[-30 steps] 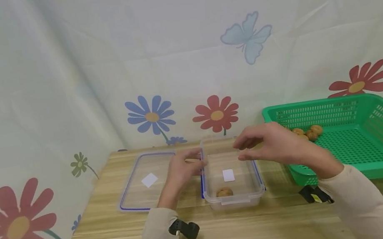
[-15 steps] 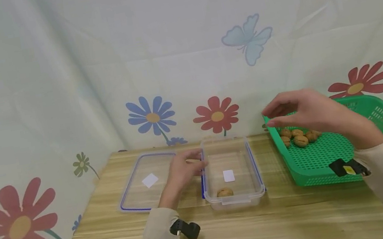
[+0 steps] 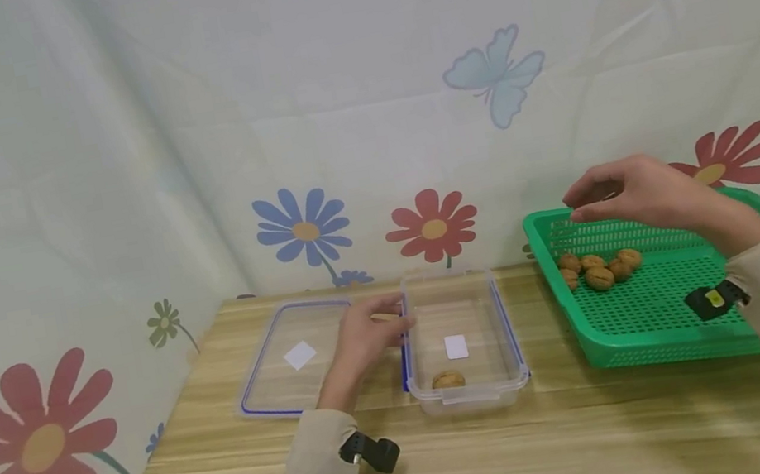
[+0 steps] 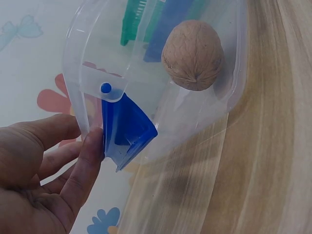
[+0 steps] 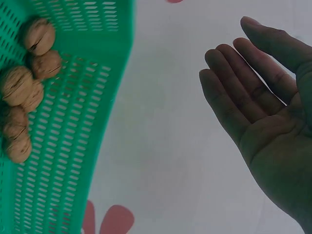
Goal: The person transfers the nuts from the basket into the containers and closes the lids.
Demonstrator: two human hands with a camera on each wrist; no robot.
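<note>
A clear plastic food container with a blue seal line stands uncovered on the table, a walnut lying in its near end. My left hand is at the container's left side, fingertips right at the rim beside the blue side latch in the left wrist view. My right hand is raised over the green plastic basket, its fingers loosely extended and nothing in its palm in the right wrist view. Several walnuts lie together in the basket's left part.
The container's clear lid, with a blue seal and a white label, lies flat on the wooden table at the left. A white flowered curtain hangs close behind the table and along its left side.
My right hand has moved right and up, from over the container to above the basket, uncovering the walnuts. My left hand stays at the container's side.
</note>
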